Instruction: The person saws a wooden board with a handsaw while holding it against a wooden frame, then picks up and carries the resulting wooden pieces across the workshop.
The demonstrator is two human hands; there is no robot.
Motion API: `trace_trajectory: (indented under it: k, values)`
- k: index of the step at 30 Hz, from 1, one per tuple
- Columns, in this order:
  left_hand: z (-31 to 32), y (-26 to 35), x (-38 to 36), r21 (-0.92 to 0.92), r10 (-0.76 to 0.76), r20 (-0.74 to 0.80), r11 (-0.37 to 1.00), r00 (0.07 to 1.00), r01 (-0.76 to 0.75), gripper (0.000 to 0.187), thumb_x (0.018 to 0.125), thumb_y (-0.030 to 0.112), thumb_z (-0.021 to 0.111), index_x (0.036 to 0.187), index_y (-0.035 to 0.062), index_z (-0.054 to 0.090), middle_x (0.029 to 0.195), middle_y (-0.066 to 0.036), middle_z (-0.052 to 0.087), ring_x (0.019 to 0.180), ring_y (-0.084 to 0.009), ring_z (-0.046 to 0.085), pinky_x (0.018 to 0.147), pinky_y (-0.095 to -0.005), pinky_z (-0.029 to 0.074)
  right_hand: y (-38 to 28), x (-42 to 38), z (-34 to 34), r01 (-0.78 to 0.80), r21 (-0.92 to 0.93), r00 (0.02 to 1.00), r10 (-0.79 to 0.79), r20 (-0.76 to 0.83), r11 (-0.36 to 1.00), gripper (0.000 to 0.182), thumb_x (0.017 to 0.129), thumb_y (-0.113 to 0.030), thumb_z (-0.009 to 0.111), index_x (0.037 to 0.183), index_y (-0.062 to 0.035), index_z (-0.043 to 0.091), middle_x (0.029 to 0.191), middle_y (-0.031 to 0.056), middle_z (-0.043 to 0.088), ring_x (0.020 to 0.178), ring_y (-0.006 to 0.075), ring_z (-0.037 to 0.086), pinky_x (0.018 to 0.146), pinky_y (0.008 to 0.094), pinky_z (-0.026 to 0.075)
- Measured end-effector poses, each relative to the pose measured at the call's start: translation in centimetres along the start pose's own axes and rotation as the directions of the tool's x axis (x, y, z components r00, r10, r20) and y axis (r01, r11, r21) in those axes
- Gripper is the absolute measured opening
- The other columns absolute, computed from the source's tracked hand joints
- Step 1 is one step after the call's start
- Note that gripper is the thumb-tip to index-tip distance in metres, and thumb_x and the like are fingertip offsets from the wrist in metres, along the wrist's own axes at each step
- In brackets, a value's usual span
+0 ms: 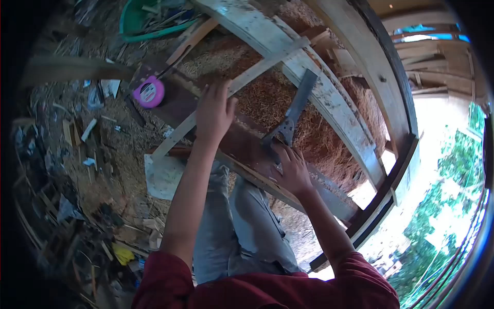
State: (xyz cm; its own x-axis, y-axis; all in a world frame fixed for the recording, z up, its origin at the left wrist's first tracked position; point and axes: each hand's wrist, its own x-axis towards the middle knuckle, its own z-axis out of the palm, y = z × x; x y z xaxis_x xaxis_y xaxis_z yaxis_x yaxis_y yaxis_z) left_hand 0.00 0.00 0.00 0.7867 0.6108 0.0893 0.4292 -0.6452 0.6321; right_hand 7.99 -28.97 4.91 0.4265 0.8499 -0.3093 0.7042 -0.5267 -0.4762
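Note:
My left hand is closed over a long, narrow wooden strip, which lies slantwise across a dark brown board. To its right, my right hand has its fingers at the dark lower end of a square with a straight grey metal blade. That blade points away from me, and its tip overlaps a pale timber beam. My fingers partly hide the lower end of the square. A pink tape measure sits on the far left end of the board.
A green tub with wood scraps stands at the upper left. Wood shavings lie beyond the board, and offcuts and litter cover the ground at left. A large timber frame rises at right, with bright daylight and foliage outside.

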Motion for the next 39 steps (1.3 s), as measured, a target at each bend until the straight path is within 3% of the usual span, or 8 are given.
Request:
trace_trajectory:
  k: [5, 11, 15, 22, 25, 29, 34, 39]
  values:
    - [1.8, 2.8, -0.6, -0.030, -0.091, 0.026, 0.995, 0.995, 0.092, 0.046, 0.097, 0.017, 0.074, 0.140, 0.0144, 0.061, 0.128, -0.014, 0.070, 0.111, -0.0390, 0.070, 0.087, -0.0478, 0.059, 0.5, -0.2, -1.9, -0.274, 0.130, 0.960, 0.278, -0.018, 0.953, 0.051, 0.085, -0.028, 0.079, 0.125, -0.0039, 0.058, 0.117, 0.0190, 0.069, 0.116, 0.0385, 0.066, 0.102, 0.0532, 0.047]
    - [2.9, 5.3, -4.4, 0.048, 0.041, 0.013, 0.998, 0.999, -0.041, 0.047, 0.093, 0.017, 0.077, 0.136, 0.0056, 0.062, 0.134, -0.022, 0.065, 0.129, -0.0475, 0.058, 0.112, -0.0583, 0.045, 3.3, -5.1, -3.8, -0.277, 0.139, 0.914, 0.305, -0.267, 0.951, 0.031, 0.082, -0.024, 0.079, 0.097, -0.0031, 0.062, 0.096, 0.0181, 0.066, 0.099, 0.0430, 0.065, 0.093, 0.0521, 0.047]
    - [6.1, 8.5, -7.1, -0.007, 0.043, 0.035, 0.999, 0.998, -0.043, 0.047, 0.095, 0.017, 0.075, 0.137, 0.0032, 0.059, 0.133, -0.027, 0.061, 0.128, -0.0481, 0.058, 0.118, -0.0611, 0.042, 4.7, -8.6, -6.5, -0.407, 0.585, 0.727, 0.636, -0.258, 0.702, 0.016, 0.092, -0.008, 0.068, 0.106, -0.0025, 0.062, 0.084, 0.0108, 0.058, 0.077, 0.0209, 0.058, 0.075, 0.0368, 0.049]
    - [8.5, 11.8, -7.1, 0.068, 0.020, -0.028, 0.998, 0.999, -0.018, 0.043, 0.096, 0.020, 0.074, 0.134, 0.0047, 0.061, 0.131, -0.024, 0.062, 0.129, -0.0454, 0.057, 0.121, -0.0655, 0.037, 5.8, -12.0, -11.8, -0.192, 0.690, 0.774, 0.540, -0.331, 0.698, 0.007, 0.102, -0.006, 0.062, 0.108, -0.0040, 0.061, 0.085, 0.0001, 0.060, 0.075, 0.0108, 0.055, 0.067, 0.0286, 0.046]
    - [8.1, 11.9, -6.1, 0.094, -0.040, -0.092, 0.994, 0.995, 0.049, 0.041, 0.099, 0.025, 0.072, 0.133, 0.0045, 0.061, 0.132, -0.023, 0.061, 0.131, -0.0442, 0.057, 0.122, -0.0662, 0.036, 6.0, -12.4, -14.4, -0.243, 0.689, 0.828, 0.516, -0.220, 0.683, 0.015, 0.099, -0.007, 0.067, 0.113, -0.0022, 0.064, 0.089, 0.0106, 0.069, 0.082, 0.0183, 0.067, 0.076, 0.0330, 0.054]
    - [10.9, 11.1, -4.6, 0.177, -0.343, -0.233, 0.905, 0.910, 0.386, 0.044, 0.111, 0.037, 0.054, 0.138, 0.0036, 0.062, 0.142, -0.027, 0.055, 0.140, -0.0502, 0.049, 0.123, -0.0649, 0.033, 5.5, -9.9, -17.0, -0.176, 0.759, 0.902, 0.412, -0.131, 0.627, 0.018, 0.100, -0.008, 0.069, 0.116, -0.0020, 0.065, 0.096, 0.0114, 0.073, 0.088, 0.0175, 0.071, 0.078, 0.0337, 0.056]
    - [12.8, 10.9, -3.9, 0.288, -0.421, -0.297, 0.816, 0.857, 0.500, 0.056, 0.113, 0.042, 0.046, 0.150, 0.0015, 0.053, 0.162, -0.030, 0.039, 0.156, -0.0496, 0.030, 0.127, -0.0664, 0.024, 6.5, -6.5, -17.9, -0.144, 0.837, 0.976, 0.216, 0.032, 0.527, 0.020, 0.100, -0.009, 0.071, 0.117, 0.0008, 0.064, 0.096, 0.0100, 0.075, 0.084, 0.0160, 0.071, 0.075, 0.0328, 0.056]
    - [12.6, 12.3, -3.6, 0.267, -0.574, -0.403, 0.671, 0.713, 0.692, 0.065, 0.113, 0.048, 0.040, 0.159, 0.0027, 0.044, 0.171, -0.030, 0.026, 0.162, -0.0479, 0.017, 0.130, -0.0657, 0.013, 7.7, -4.2, -17.5, -0.189, 0.731, 0.978, 0.194, 0.079, 0.656, 0.022, 0.105, -0.020, 0.067, 0.110, 0.0016, 0.063, 0.079, 0.0058, 0.065, 0.069, 0.0124, 0.061, 0.062, 0.0308, 0.049]
